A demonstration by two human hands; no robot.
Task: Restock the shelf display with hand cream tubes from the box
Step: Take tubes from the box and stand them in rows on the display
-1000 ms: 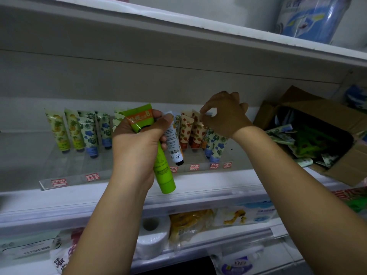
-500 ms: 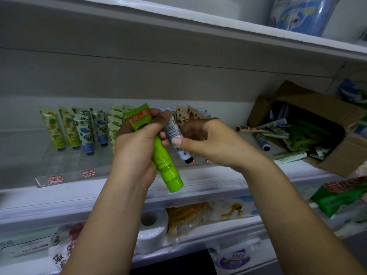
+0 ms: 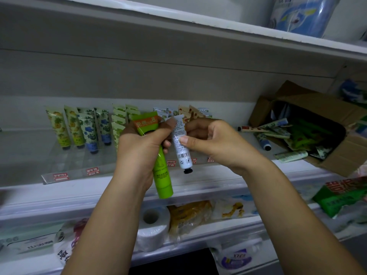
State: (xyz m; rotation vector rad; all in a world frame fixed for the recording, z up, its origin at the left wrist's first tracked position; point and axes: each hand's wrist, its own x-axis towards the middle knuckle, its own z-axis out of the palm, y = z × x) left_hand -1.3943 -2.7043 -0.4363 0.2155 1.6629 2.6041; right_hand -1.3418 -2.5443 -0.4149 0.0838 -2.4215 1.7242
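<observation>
My left hand (image 3: 139, 151) grips a bright green tube (image 3: 162, 175) with an orange top, cap pointing down. Beside it hangs a small white tube (image 3: 181, 153) with a barcode and black cap; my left thumb touches its top and my right hand (image 3: 210, 141) pinches its middle between thumb and fingers. Both hands are in front of the clear display tray (image 3: 65, 175), where patterned hand cream tubes (image 3: 87, 132) stand in rows, partly hidden behind my hands. The open cardboard box (image 3: 337, 161) lies on its side at the right, with tubes (image 3: 266, 130) spilling out.
A white shelf edge (image 3: 59, 197) runs below the tray. The lower shelf holds a toilet paper roll (image 3: 153, 225) and bagged goods. A green pack (image 3: 337, 197) sits at lower right. A blue-white package (image 3: 303, 14) stands on the shelf above.
My right hand came back from the standing tubes on the display to the white tube beside my left hand and took hold of it. The view shifted slightly right.
</observation>
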